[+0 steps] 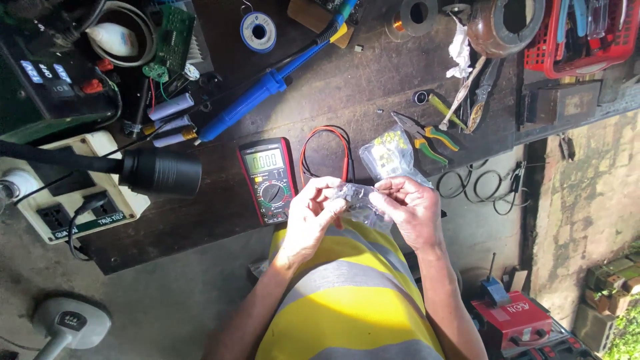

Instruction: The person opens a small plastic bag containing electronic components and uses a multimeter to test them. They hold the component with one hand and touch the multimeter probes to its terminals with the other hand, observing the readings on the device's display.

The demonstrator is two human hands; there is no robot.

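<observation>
Taking the red multimeter [268,179] on the dark workbench [347,93] as the landmark and moving left to right: far to its left sits a cream power strip [73,200], with a black lamp head [160,171] hanging just above it. Up and to the left of the meter lie three pale cylindrical cells [171,120], and a blue soldering iron [267,85] slants away above the meter.

Just below and to the right of the meter, the left hand [312,215] is curled, its fingertips pinched on one edge of a small clear plastic bag [359,202]. The right hand [412,208] is likewise closed on the opposite edge, so the bag is held between both hands, over the bench's front edge and the person's lap, not resting on anything. What it contains I cannot tell.

Right of the meter, red and black test leads [325,150] loop on the bench, then a second clear bag of small yellow parts [389,152], then green-handled pliers [427,137]. A red basket [580,37] stands far up and to the right.

The risk, as I judge it: the bag is being handled off the bench edge, so if it opens suddenly or tears under the pull of both hands, small parts could spill onto the lap and the floor. A forearm swing could also nudge the meter or catch its leads.
</observation>
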